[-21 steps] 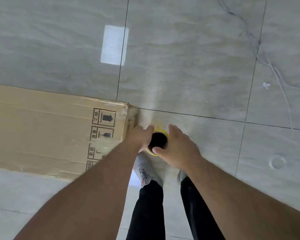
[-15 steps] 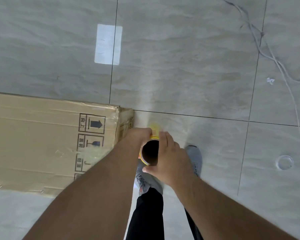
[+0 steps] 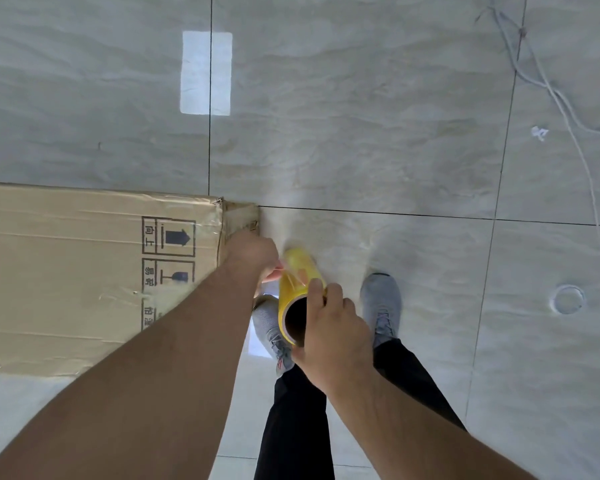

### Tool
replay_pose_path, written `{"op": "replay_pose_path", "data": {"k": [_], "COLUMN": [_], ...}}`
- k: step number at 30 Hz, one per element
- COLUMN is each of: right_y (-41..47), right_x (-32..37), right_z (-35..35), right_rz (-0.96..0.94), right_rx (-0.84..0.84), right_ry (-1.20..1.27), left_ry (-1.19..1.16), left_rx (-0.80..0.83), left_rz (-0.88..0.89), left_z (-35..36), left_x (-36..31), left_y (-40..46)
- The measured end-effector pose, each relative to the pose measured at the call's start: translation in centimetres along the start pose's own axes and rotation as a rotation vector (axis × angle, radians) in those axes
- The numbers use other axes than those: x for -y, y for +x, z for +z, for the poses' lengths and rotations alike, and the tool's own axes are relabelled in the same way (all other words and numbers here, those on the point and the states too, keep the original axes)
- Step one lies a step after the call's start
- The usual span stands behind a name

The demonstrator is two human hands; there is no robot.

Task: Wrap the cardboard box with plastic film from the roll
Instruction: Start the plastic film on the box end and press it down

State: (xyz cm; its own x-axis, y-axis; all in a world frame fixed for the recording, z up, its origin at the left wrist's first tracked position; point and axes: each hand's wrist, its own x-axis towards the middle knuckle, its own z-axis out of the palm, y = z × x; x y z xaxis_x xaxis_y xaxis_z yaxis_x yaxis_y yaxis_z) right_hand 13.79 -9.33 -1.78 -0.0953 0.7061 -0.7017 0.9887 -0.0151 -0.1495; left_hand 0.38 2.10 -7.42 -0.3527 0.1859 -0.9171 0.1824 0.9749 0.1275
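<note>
A long cardboard box (image 3: 66,271) lies on the tiled floor at the left, with black handling symbols near its right end and clear film glinting on its top. Just right of that end I hold a yellow roll of plastic film (image 3: 293,289), tilted, its dark hollow core facing me. My right hand (image 3: 329,334) grips the roll's near end, thumb by the core. My left hand (image 3: 253,252) is closed at the roll's far end, beside the box's corner; its fingers are partly hidden.
My two grey shoes (image 3: 381,303) and black trousers stand below the roll. A thin cord (image 3: 568,109) trails over the tiles at the upper right. A small round ring mark (image 3: 567,299) sits on the floor at the right.
The roll has tipped from end-on to slanted, showing its yellow side. Both hands shifted left and nearer with it. My right foot has stepped forward to the right.
</note>
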Motion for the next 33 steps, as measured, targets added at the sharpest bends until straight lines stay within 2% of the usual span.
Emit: {"op": "replay_pose_path", "data": {"k": [5,9,13,18,21,25,27,30,33], "right_y": [-1.3,-1.6,-1.0,-0.6,0.4,0.6,0.8,2.4,5.1], "right_x": [-1.7,-0.9,1.1,1.1,0.2,-0.3,0.2,0.6,0.2], "right_z": [0.6,2.2,2.9,2.2,1.4,0.3,-0.5,-1.4,-2.1], "right_rz": [-0.164,-0.052,0.013,-0.287,-0.340,-0.237,-0.126,0.144,0.231], "right_rx": [0.033,-0.021,-0.043,0.016,0.025,0.084,0.118,0.192,0.275], "right_ry": [-0.102,0.017,0.116,-0.115,-0.140,0.094,0.250,0.555,0.664], "left_ry": [-0.087,-0.203,-0.186,0.002,-0.017,-0.090,-0.142,-0.132,-0.095], "left_rx": [-0.026,0.015,0.017,0.003,-0.006,-0.017,-0.038,-0.045,0.010], "left_rz": [0.044,0.050,0.135,0.241,0.273,0.319,0.321,0.337,0.339], "left_z": [-1.3,-1.3,-1.8,-3.1,-3.4,-2.2,-1.4,-0.6,-0.3], "left_x": [1.3,2.3,1.8,1.0,1.3,0.9,0.6,1.0,2.3], "left_y": [-0.7,-2.3,-2.3,-1.1,-0.5,-0.8,-0.6,-0.3,-0.4]}}
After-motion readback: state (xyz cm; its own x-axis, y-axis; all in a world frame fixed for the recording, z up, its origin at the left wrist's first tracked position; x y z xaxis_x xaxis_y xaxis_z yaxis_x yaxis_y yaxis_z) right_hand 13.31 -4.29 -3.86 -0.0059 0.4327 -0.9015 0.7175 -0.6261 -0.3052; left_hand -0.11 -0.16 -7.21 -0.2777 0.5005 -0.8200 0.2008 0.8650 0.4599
